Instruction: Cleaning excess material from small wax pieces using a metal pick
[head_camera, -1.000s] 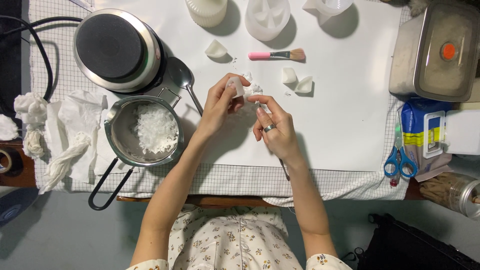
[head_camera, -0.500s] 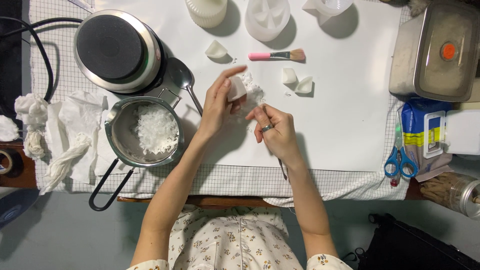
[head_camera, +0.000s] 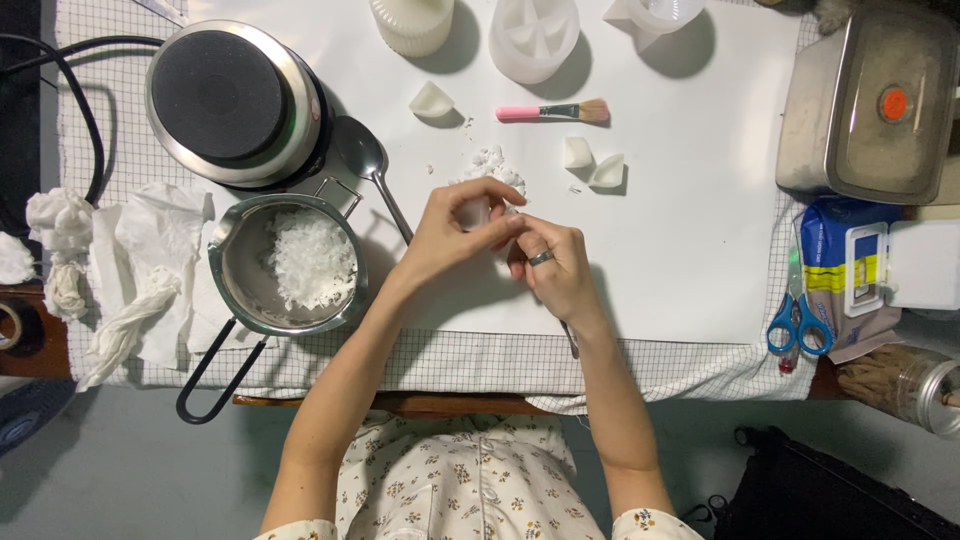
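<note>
In the middle of the white sheet (head_camera: 700, 250), the left hand (head_camera: 450, 235) is closing its fingers around a small white wax piece (head_camera: 472, 212). The right hand (head_camera: 555, 270) is pressing up against it, curled tight around a thin tool (head_camera: 570, 340) whose end is sticking out below the wrist. Just above the hands, a little pile of white crumbs (head_camera: 490, 165) is lying, so some scraping looks done. A bit farther up and to the right, two small white pieces (head_camera: 592, 165) are sitting, and one more white piece (head_camera: 432, 100) is off to the left; these look finished or waiting. Beside them a pink brush (head_camera: 552, 111) is lying. To the left, a spoon (head_camera: 372, 170) is resting by a small pot (head_camera: 290, 265) with white flakes, near a round hot plate (head_camera: 232, 100).
</note>
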